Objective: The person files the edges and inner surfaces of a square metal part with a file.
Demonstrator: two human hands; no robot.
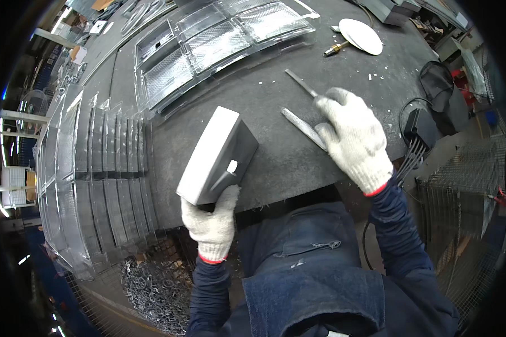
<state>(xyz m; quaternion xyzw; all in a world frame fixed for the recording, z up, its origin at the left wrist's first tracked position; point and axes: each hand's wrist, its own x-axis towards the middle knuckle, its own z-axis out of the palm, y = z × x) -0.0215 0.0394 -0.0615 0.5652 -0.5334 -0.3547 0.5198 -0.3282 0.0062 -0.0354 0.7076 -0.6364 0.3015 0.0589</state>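
My left hand (212, 222), in a white knitted glove, grips the near end of a box-shaped part (211, 154). The part stands tilted over the table, with a bright white long face, a dark grey side and a small white patch on that side. To the right, my gloved right hand (351, 132) is curled over a slim grey metal bar (301, 82) that sticks out past its index finger toward the far side. A second, flat metal bar (302, 128) lies on the table with its near end by my thumb. My palm hides how far each bar reaches.
Clear plastic trays (194, 73) lie at the back of the dark table (270, 168). Stacked clear trays (95, 180) stand at left. A white disc (361, 36) and a brass-tipped fitting (336, 49) sit back right. Metal hooks (154, 289) fill a basket below left.
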